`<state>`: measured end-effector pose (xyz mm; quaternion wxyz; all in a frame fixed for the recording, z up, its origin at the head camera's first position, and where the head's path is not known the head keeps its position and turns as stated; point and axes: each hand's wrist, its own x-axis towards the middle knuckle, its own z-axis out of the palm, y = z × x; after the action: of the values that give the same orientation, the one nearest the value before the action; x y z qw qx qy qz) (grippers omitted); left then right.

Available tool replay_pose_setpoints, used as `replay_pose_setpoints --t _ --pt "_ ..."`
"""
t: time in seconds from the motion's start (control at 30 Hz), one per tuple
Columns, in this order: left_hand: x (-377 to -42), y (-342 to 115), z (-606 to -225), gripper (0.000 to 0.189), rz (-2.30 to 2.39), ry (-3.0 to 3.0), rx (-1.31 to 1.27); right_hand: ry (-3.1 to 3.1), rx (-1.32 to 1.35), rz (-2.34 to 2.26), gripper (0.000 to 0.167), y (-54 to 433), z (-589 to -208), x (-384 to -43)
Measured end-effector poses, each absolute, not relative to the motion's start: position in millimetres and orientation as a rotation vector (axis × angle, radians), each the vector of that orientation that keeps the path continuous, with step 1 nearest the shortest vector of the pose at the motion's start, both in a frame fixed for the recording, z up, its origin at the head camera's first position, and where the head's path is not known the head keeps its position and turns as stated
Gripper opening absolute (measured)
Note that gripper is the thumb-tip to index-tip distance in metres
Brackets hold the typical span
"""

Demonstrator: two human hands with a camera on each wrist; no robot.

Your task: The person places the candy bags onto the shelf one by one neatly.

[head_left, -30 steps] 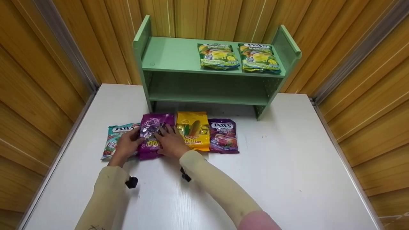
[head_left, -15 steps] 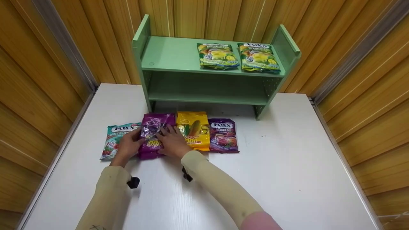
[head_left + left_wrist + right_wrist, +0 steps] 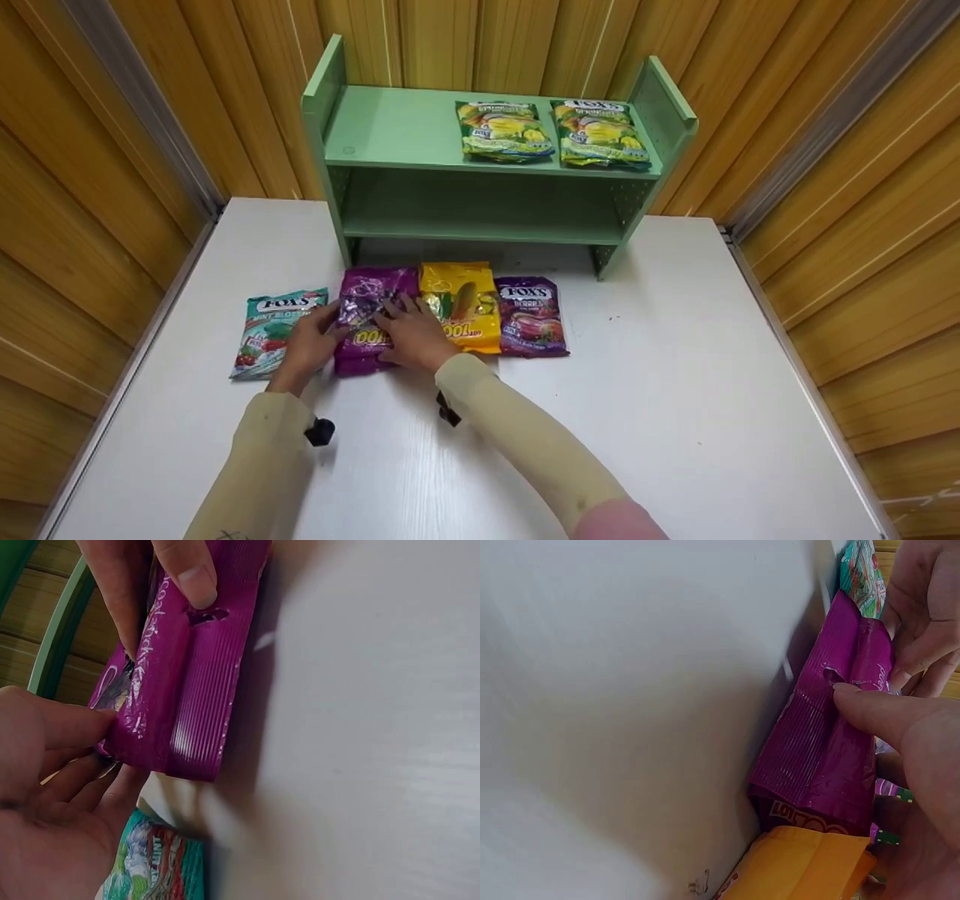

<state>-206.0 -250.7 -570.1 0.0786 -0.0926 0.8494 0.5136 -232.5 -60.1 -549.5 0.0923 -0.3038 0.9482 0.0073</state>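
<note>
A purple candy bag [image 3: 358, 364] lies on the white table with its lettering upside down to me. My left hand [image 3: 307, 346] holds its left edge between thumb and fingers; in the left wrist view the hand [image 3: 52, 787] is at the bag's [image 3: 161, 701] corner. Across the bag's top spread the fingers of my right hand [image 3: 417, 336]. In the right wrist view its thumb presses beside the torn-looking slot in the ribbed seam. A yellow candy bag [image 3: 474, 292] lies against the purple one's right side, with a Fox's berries bag [image 3: 532, 322] beyond it.
To the left lies a teal Fox's mint bag [image 3: 264, 330], partly behind my left hand. A green two-tier shelf [image 3: 480, 202] stands at the back. On its top tier lie two green-yellow Fox's bags [image 3: 504, 133]. Wood-panelled walls [image 3: 442, 45] enclose the table.
The purple, yellow and berries bags have slid slightly right together, both hands moving with the purple one. A narrow gap now shows between the teal and purple bags. The view has shifted slightly.
</note>
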Motion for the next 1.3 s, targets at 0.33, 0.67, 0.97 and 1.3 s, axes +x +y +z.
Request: replay_pose_setpoints --t 0.33,0.67,0.97,1.3 --pt "-208.4 -235.0 -569.1 0.059 1.587 2.492 -0.240 2.818 -0.892 0.019 0.071 -43.0 -548.6 -233.3" --pt "-214.5 -219.5 -573.4 0.058 1.612 2.479 -0.226 2.840 -0.863 0.020 0.071 -25.7 -550.5 -234.2" --pt "-218.7 -205.1 -572.8 0.058 1.593 2.464 -0.193 2.857 -0.852 0.015 0.072 -9.7 -551.3 -235.7" --pt "-222.1 -193.5 -573.2 0.059 1.588 2.447 -0.192 2.832 -0.798 -0.081 0.073 2.7 -551.5 -237.1"
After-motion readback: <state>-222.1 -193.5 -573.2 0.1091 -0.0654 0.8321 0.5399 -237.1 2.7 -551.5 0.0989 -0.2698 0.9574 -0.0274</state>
